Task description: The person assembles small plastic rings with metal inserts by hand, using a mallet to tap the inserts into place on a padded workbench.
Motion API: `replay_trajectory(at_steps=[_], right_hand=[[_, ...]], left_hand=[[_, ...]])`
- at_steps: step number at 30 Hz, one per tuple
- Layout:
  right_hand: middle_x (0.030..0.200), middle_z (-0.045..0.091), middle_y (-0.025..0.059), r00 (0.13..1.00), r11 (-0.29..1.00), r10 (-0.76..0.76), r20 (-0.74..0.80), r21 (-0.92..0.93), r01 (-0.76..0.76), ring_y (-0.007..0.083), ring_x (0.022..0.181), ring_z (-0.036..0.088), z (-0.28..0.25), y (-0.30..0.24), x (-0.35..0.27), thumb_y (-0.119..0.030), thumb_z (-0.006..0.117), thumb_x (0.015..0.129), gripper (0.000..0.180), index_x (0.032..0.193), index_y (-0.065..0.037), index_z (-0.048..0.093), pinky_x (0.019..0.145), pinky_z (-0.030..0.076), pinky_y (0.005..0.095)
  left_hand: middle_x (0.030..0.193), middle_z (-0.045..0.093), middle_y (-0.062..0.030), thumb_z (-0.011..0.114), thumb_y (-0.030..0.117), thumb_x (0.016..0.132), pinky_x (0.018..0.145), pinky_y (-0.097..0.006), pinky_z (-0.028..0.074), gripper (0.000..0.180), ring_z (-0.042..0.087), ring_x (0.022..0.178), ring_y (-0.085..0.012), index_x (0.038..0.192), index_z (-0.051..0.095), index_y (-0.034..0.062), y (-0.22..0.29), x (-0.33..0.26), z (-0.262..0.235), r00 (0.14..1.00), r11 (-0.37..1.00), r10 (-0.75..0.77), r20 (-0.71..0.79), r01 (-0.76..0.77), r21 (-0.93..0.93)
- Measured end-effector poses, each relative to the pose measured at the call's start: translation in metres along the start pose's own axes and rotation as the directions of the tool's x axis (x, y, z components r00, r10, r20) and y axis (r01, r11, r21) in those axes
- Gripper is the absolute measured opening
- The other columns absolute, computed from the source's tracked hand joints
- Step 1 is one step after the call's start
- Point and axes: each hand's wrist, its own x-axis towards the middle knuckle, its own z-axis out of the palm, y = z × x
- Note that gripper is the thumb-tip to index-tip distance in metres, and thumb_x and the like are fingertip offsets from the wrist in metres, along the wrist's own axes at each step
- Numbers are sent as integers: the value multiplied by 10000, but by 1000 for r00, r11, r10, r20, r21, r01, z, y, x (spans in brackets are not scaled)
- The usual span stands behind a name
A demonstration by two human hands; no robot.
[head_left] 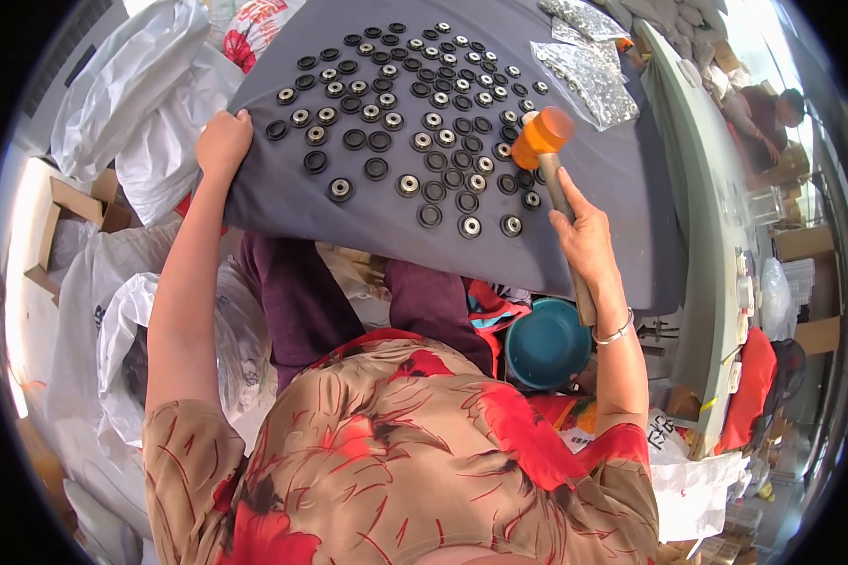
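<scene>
My right hand (589,243) is wrapped around the wooden handle of a mallet (546,132). Its orange head hovers over or rests on the right side of the grey cloth-covered table (349,218); I cannot tell which. Beneath and around it lie black rings, some with a silver bearing (470,226) in the middle and others bare, such as the black ring (376,169). My left hand (224,143) is closed on the table's left edge, its fingertips partly hidden. Clear plastic bags (589,77) of small metal bearings lie at the far right of the cloth.
A teal basin (547,347) stands below the table's near edge, by my knees. White sacks (146,104) crowd the left side. A long pale bench (702,217) runs along the right. Beyond it, another person (763,121) is at the far right.
</scene>
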Motion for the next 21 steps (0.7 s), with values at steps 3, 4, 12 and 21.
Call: replay_trajectory(at_steps=[3,4,12,21], right_hand=[[1027,678,206,979,980,198,40,8,-198,210,843,664,-2,-6,3,-60,595,867,605,1442,-144,425,830,492,323],[1027,678,206,980,981,191,47,2,-192,210,843,664,-1,-5,4,-60,595,867,605,1442,-144,425,830,492,323],[962,648,27,979,963,200,-30,188,-191,59,645,527,-5,-5,0,-31,611,864,616,1443,-156,443,566,477,240],[903,614,-25,998,998,56,1,4,-56,38,617,486,2,14,7,4,585,857,622,1443,-154,447,565,463,230]], left_hand=[[1063,647,-286,460,422,909,894,-489,482,521,624,1022,-426,1018,651,-51,-7,2,3,1000,1000,-7,10,7,3],[1061,647,-287,461,421,909,894,-489,482,520,624,1021,-427,1019,650,-52,-9,2,4,1000,1000,-8,7,8,9],[1044,652,-285,469,414,909,887,-486,486,512,626,1010,-430,1019,648,-52,-5,1,4,1000,999,-14,3,14,-35],[1064,647,-282,471,412,907,883,-496,485,509,625,1015,-426,1018,643,-54,-4,3,5,1000,1000,-4,2,4,-25]])
